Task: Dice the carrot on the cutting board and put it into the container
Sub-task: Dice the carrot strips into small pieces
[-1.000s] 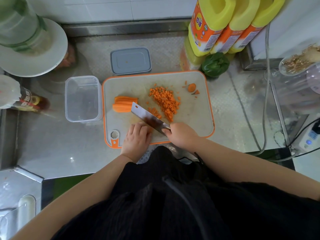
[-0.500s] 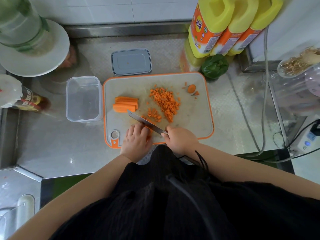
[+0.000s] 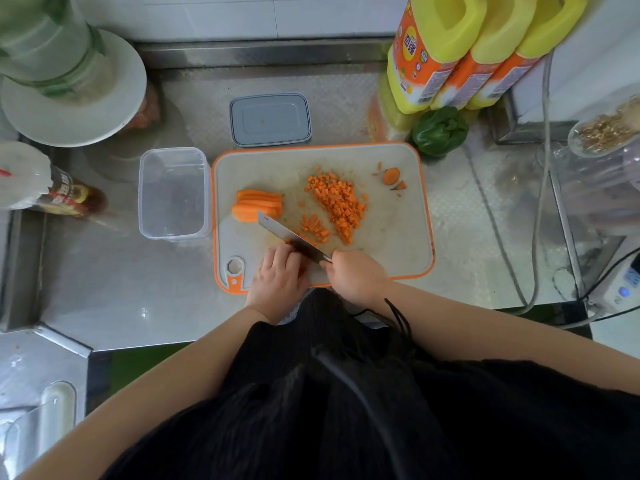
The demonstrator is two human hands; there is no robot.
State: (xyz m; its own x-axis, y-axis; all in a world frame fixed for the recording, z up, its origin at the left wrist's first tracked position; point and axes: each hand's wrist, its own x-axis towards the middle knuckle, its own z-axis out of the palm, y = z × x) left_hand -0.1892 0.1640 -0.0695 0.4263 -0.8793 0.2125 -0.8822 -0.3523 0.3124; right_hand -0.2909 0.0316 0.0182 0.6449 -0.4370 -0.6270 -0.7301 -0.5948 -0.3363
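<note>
2 hands are working close: the right hand (image 3: 356, 277) is gripping the knife (image 3: 292, 239), the left hand (image 3: 278, 278) pinning carrot (image 3: 300, 268), fingers curled; slipping risks a cut.

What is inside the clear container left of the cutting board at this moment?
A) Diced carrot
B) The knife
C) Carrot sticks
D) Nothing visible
D: the clear container shows only its bare bottom, while the diced carrot still lies piled on the cutting board.

Bright even light, soft counter glare, wide-angle edge distortion
</note>
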